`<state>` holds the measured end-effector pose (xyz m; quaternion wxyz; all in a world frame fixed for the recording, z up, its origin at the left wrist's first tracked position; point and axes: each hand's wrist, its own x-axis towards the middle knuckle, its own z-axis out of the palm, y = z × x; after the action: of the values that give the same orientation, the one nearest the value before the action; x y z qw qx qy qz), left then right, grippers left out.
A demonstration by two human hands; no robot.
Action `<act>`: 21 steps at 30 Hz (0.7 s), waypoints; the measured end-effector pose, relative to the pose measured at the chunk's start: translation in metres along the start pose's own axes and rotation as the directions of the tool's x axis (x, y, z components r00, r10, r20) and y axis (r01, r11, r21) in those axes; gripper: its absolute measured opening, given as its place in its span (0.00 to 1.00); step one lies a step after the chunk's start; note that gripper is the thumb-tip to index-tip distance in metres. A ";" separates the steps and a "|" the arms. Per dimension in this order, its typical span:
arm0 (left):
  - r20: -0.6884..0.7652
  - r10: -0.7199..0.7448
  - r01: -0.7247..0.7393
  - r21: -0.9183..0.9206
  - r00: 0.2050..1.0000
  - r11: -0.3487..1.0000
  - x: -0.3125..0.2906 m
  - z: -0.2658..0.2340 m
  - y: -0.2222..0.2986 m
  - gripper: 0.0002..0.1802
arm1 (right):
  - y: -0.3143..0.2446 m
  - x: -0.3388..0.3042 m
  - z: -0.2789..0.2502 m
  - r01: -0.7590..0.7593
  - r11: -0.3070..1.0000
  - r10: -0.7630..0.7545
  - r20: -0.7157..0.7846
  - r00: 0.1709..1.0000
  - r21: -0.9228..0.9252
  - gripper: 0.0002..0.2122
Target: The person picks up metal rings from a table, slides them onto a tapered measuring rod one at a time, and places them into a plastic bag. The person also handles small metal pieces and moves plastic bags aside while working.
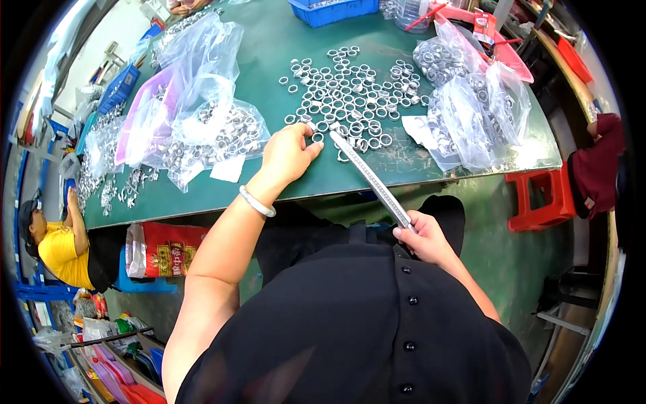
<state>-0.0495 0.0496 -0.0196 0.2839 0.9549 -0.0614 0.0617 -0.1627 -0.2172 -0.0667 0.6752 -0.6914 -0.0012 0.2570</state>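
Note:
Metal rings (346, 94) lie spread in a loose patch on the green table in front of me. My left hand (291, 153), with a pale bangle (256, 202) on its wrist, reaches to the near left side of this patch. Its thumb and forefinger close around a silver ring (317, 137) at the tabletop. In my right hand (425, 237), near my waist, is the thick end of a tapered metal ring mandrel (373, 180) with markings along it. The mandrel slants up and left over the table edge, its thin tip beside the rings and near my left fingers.
Clear bags of rings (219, 131) sit left, by a purple basket (145, 108); more bags (464, 124) lie right, before a pink tray (515, 60). A blue bin (333, 12) stands far back. A red stool (538, 200) is right. A yellow-shirted person (64, 252) is at left.

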 end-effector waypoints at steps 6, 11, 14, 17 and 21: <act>0.061 -0.136 0.148 -0.304 0.989 0.941 -0.001 -0.002 -0.008 0.12 | 0.000 0.000 0.001 -0.006 0.999 0.006 0.001 1.000 -0.052 0.06; 0.346 -0.142 0.371 -0.806 0.927 0.460 -0.006 -0.005 -0.004 0.06 | 0.001 -0.001 0.003 0.017 0.998 -0.016 0.007 1.000 -0.054 0.06; 0.393 -0.066 0.382 -0.823 0.917 0.420 -0.013 -0.004 0.005 0.06 | -0.002 0.000 0.004 0.020 0.999 -0.020 0.002 1.000 -0.045 0.06; 0.301 -0.004 0.261 -0.820 0.954 0.510 -0.019 -0.001 0.011 0.05 | -0.002 0.001 0.004 0.014 0.998 -0.014 -0.008 1.000 -0.054 0.06; 0.302 -0.054 0.300 -0.880 0.952 0.367 -0.012 -0.009 -0.004 0.04 | -0.008 -0.002 0.006 0.008 0.999 -0.008 0.013 1.000 -0.034 0.06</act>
<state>-0.0616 0.0589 -0.0163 0.7596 0.6389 -0.0128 -0.1207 -0.1638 -0.2119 -0.0578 0.6643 -0.7012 -0.0130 0.2588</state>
